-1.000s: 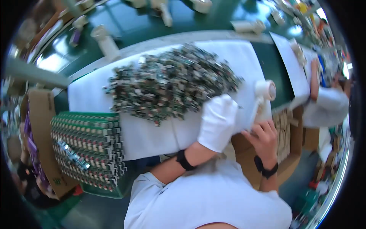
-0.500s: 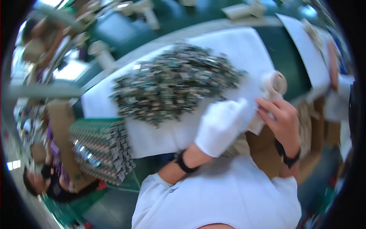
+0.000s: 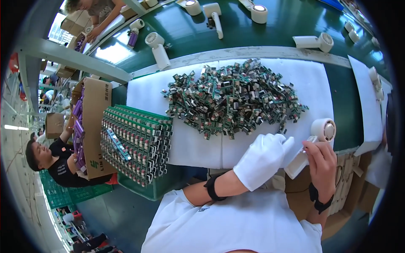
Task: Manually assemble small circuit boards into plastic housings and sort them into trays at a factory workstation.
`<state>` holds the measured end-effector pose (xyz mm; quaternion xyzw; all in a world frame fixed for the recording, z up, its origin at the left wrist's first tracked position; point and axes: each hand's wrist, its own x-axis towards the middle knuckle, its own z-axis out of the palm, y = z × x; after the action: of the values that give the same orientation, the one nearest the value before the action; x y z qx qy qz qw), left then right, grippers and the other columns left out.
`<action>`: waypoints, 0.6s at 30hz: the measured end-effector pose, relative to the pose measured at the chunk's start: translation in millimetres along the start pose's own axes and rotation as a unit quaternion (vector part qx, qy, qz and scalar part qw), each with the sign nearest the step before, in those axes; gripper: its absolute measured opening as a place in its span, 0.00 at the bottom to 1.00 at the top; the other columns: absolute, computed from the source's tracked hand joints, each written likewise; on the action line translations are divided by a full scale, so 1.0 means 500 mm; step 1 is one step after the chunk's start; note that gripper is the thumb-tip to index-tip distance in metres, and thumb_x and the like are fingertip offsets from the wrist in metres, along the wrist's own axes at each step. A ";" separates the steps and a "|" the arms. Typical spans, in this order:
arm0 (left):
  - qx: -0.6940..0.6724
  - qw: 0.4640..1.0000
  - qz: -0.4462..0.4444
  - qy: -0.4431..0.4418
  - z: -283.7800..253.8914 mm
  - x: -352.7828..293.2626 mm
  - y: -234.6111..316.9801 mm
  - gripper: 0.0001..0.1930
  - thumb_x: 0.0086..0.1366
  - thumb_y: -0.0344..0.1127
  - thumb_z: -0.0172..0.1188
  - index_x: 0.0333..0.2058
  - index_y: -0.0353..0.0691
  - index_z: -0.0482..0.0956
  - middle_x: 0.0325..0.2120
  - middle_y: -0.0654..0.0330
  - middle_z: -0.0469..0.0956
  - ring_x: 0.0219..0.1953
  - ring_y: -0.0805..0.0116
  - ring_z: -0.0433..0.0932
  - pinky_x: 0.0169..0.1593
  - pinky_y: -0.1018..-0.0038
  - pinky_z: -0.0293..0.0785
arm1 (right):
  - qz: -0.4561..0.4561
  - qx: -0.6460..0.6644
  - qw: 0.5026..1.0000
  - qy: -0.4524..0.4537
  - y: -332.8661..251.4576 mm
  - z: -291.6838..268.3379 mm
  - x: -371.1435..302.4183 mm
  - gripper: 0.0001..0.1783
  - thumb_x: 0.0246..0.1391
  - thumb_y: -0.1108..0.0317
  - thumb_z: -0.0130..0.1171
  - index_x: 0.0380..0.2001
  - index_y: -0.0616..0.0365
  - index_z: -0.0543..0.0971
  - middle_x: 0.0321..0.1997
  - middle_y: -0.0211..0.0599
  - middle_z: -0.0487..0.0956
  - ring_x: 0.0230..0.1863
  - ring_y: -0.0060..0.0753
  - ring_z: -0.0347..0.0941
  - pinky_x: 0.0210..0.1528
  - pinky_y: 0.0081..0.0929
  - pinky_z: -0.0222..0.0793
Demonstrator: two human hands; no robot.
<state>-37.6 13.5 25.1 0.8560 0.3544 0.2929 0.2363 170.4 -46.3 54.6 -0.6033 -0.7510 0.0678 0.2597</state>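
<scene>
A white handheld fan is tilted at the right front of the padded worktop, its round head pointing away from me. My right hand is bare and closed around the fan, thumb and index finger pinched at its upper handle. In a white glove, my left hand is beside the handle with its fingers bent together; what they hold, if anything, is hidden. Beyond the glove lies a large heap of small green circuit boards, a few of them close to its fingertips.
Stacked green board panels stand at the left, beside a cardboard box of purple cylinders. Several white fans lie on the green conveyor at the back. A co-worker is beyond the box. An open carton sits below my right arm.
The view has swung and sharpened, so the heap and worktop appear further right. Both hands remain at the fan, my right fingers still at its handle.
</scene>
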 end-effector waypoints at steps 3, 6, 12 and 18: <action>-0.034 0.999 -0.012 -0.026 -0.014 0.004 0.005 0.17 0.59 0.25 0.65 0.48 0.40 0.78 0.34 0.56 0.78 0.35 0.56 0.80 0.41 0.66 0.77 | -0.003 -0.010 1.000 -0.009 -0.017 0.011 -0.004 0.16 0.53 0.80 0.64 0.46 0.58 0.83 0.32 0.38 0.77 0.35 0.44 0.74 0.38 0.39 0.71; -0.251 0.965 -0.066 0.022 -0.009 0.010 0.009 0.15 0.61 0.24 0.67 0.47 0.38 0.79 0.39 0.57 0.81 0.40 0.64 0.83 0.45 0.72 0.79 | 0.003 -0.058 0.998 -0.007 -0.025 0.026 -0.009 0.16 0.52 0.80 0.65 0.46 0.59 0.83 0.32 0.37 0.77 0.33 0.43 0.74 0.36 0.38 0.71; -0.396 0.890 -0.227 -0.021 0.009 0.010 0.023 0.13 0.64 0.22 0.66 0.47 0.35 0.80 0.44 0.59 0.82 0.46 0.73 0.82 0.50 0.76 0.78 | 0.005 -0.103 0.993 0.065 -0.021 0.052 -0.022 0.20 0.46 0.79 0.67 0.45 0.56 0.85 0.27 0.30 0.75 0.27 0.35 0.72 0.28 0.33 0.69; -0.473 0.858 -0.197 0.038 0.046 0.014 0.023 0.14 0.64 0.22 0.66 0.49 0.35 0.81 0.42 0.60 0.83 0.45 0.74 0.81 0.51 0.76 0.77 | 0.024 -0.110 0.988 0.103 -0.015 0.065 -0.028 0.20 0.46 0.78 0.67 0.45 0.54 0.85 0.26 0.29 0.74 0.26 0.31 0.70 0.26 0.30 0.68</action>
<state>-12.8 7.0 17.7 0.5420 0.3432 0.4048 0.6516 150.6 -54.7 25.7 -0.6503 -0.7081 -0.0717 0.2656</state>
